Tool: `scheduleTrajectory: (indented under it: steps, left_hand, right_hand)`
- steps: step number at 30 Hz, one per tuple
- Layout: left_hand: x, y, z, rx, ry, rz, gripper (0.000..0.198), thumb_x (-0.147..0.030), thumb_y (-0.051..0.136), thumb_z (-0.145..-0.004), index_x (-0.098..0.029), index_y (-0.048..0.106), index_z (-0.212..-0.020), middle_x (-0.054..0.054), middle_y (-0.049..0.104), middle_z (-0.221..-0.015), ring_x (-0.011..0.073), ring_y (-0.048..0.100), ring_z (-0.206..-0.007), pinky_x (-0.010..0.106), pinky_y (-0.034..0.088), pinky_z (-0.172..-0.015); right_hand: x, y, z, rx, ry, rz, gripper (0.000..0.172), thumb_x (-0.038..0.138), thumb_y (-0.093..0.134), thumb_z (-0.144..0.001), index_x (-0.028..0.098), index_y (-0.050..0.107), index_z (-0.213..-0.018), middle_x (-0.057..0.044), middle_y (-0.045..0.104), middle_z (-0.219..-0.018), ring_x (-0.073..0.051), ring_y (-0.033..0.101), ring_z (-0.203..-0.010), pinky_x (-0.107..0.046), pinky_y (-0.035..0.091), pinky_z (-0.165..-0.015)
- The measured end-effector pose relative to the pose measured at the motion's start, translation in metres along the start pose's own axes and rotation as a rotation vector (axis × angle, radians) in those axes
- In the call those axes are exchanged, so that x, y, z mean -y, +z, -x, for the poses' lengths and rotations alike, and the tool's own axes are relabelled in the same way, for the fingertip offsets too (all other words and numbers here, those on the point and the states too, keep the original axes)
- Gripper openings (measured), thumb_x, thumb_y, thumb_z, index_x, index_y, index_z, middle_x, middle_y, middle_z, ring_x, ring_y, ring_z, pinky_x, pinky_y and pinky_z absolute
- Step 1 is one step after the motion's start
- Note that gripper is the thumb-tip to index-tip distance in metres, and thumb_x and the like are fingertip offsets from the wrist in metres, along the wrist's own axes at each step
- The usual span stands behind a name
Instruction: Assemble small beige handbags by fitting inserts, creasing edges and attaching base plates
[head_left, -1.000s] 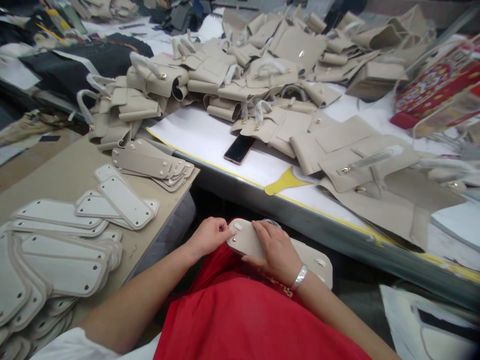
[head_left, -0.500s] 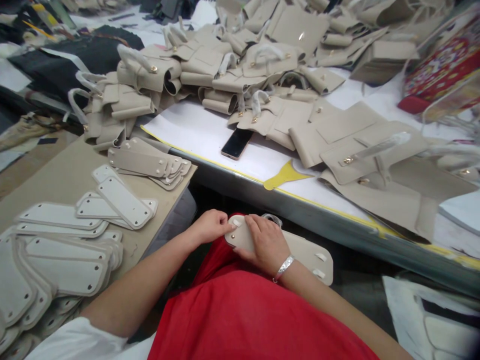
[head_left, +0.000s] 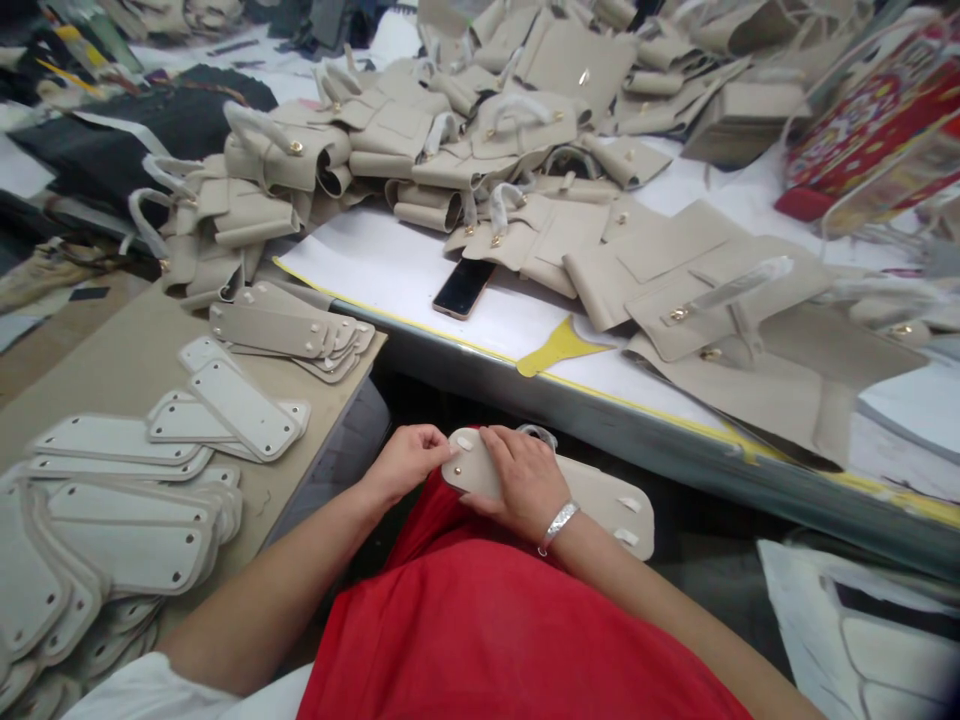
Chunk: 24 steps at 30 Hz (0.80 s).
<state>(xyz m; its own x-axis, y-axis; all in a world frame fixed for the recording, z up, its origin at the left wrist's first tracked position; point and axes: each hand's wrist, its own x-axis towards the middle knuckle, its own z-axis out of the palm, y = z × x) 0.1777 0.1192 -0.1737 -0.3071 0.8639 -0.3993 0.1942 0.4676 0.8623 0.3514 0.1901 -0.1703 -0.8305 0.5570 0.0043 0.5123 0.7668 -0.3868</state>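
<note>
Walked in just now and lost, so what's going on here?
A person in red holds a beige panel over their lap. The left hand pinches its left end; the right hand grips across it. Similar white panels lie stacked on the side board, and beige bag parts are heaped on the table beside a phone.

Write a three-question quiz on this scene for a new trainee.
1. Which thing lies on the white table, left of the yellow cut-out? A) scissors B) dark phone C) tape roll
2. True or false: only the left hand touches the beige panel on the lap.
3. Fill in: the silver bracelet sits on the ___ wrist.
Key: 1 B. 2 false, the right hand lies on it too. 3 right.
</note>
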Motion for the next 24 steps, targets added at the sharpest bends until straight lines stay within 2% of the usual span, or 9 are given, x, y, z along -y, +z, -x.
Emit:
scheduleTrajectory:
  steps: [3,5,9,13,20,24]
  left_hand:
    - [0.004,0.004,0.002,-0.008,-0.002,0.120,0.030,-0.042,0.061,-0.070,-0.015,0.052,-0.064,-0.006,0.046,-0.050,0.0053,0.036,-0.043,0.019,0.030,-0.045]
    - [0.006,0.003,0.002,-0.002,0.024,0.120,0.029,-0.043,0.059,-0.072,-0.015,0.052,-0.066,-0.006,0.048,-0.053,0.0061,0.038,-0.045,0.019,0.032,-0.047]
    - [0.002,-0.004,-0.002,0.035,0.103,-0.171,0.029,-0.043,0.057,-0.074,-0.014,0.057,-0.067,-0.002,0.056,-0.061,0.0095,0.047,-0.055,0.020,0.035,-0.052]
    - [-0.008,-0.007,-0.006,0.081,0.156,-0.408,0.030,-0.041,0.056,-0.076,-0.015,0.057,-0.062,-0.002,0.055,-0.057,0.0102,0.047,-0.053,0.021,0.032,-0.050]
    - [-0.006,0.000,-0.005,0.067,0.315,-0.248,0.026,-0.034,0.052,-0.082,-0.014,0.056,-0.065,-0.001,0.054,-0.065,0.0095,0.049,-0.062,0.020,0.037,-0.060]
    - [-0.007,0.004,-0.007,0.067,0.382,-0.234,0.026,-0.032,0.051,-0.083,-0.014,0.056,-0.065,-0.001,0.051,-0.066,0.0093,0.049,-0.063,0.020,0.038,-0.061]
  right_hand:
    - [-0.002,0.001,0.001,-0.001,-0.006,-0.009,0.077,0.055,0.062,-0.066,0.013,0.042,-0.127,-0.014,0.048,-0.124,-0.029,0.044,-0.108,-0.041,0.031,-0.093]
    - [-0.003,0.001,0.001,0.002,-0.005,-0.006,0.076,0.055,0.062,-0.067,0.014,0.042,-0.127,-0.014,0.048,-0.125,-0.029,0.043,-0.109,-0.041,0.031,-0.093]
    - [-0.003,0.001,0.000,0.011,-0.004,0.000,0.076,0.056,0.060,-0.068,0.014,0.041,-0.128,-0.014,0.047,-0.126,-0.029,0.042,-0.110,-0.040,0.030,-0.093]
    - [-0.005,0.002,0.000,0.012,0.010,-0.007,0.077,0.058,0.059,-0.069,0.014,0.040,-0.130,-0.014,0.046,-0.128,-0.030,0.041,-0.111,-0.042,0.029,-0.093]
    - [-0.008,0.002,-0.001,0.007,0.007,-0.032,0.078,0.055,0.063,-0.067,0.014,0.040,-0.129,-0.014,0.047,-0.127,-0.029,0.042,-0.110,-0.042,0.029,-0.093]
    - [-0.008,0.003,-0.002,0.010,0.017,-0.028,0.077,0.053,0.063,-0.067,0.013,0.041,-0.129,-0.015,0.047,-0.127,-0.030,0.042,-0.110,-0.042,0.029,-0.093]
